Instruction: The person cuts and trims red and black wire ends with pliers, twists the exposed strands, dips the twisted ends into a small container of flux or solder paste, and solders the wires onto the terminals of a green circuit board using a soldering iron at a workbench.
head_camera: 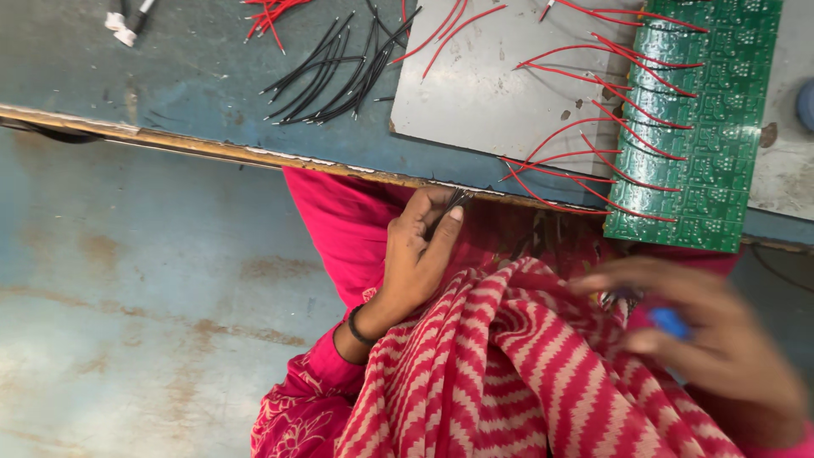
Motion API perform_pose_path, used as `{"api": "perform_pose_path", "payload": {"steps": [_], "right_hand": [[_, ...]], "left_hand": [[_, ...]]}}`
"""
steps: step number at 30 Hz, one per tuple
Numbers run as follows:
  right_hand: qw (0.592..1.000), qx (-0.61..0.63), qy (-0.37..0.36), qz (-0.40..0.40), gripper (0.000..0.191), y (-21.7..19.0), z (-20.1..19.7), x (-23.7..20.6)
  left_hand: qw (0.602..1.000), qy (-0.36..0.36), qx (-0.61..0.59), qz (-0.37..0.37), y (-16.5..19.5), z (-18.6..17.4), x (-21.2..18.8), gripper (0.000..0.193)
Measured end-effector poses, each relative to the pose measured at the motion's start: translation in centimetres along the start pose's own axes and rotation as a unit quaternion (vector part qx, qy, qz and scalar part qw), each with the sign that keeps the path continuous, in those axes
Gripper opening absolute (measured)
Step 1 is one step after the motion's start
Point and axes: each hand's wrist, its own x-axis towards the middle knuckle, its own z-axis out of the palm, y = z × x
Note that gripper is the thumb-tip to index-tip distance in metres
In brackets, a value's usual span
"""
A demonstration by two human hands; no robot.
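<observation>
Left hand (415, 254), fingers pinched on thin black wire pieces (456, 202) at the desk (195, 85) edge; blurred right hand (712, 339), fingers curled around a small blue object (670, 322).

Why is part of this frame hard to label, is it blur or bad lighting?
Head view: motion blur smears the right hand and the blue thing it holds; the left hand, black wires and green circuit board stay sharp; lighting is soft and even, without glare.

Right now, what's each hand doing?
Left hand: closed on a few black wires.
Right hand: blurred, holding a small blue tool.
</observation>
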Motion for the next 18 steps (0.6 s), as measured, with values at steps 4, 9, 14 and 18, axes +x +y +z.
{"api": "perform_pose_path", "payload": {"steps": [4,9,14,18], "right_hand": [[0.988,0.121,0.091,-0.011,0.050,-1.5,-4.1,3.1],[0.945,-0.318,0.071,-0.016,0.048,-3.5,-9.2,14.4],[0.775,-0.600,-0.022,-0.198,0.048,-3.8,-6.6,23.0],[0.714,-0.642,-0.061,-0.273,0.046,-2.9,-5.2,26.9]], "left_hand": [[1.000,0.000,0.015,-0.007,0.0,-0.5,0.1,0.015],[1.000,0.027,0.011,-0.011,0.5,-1.4,-0.1,0.016],[0.998,0.062,-0.009,-0.018,0.8,-2.9,-0.9,0.019],[0.997,0.075,-0.017,-0.019,0.9,-3.8,-1.1,0.020]]}}
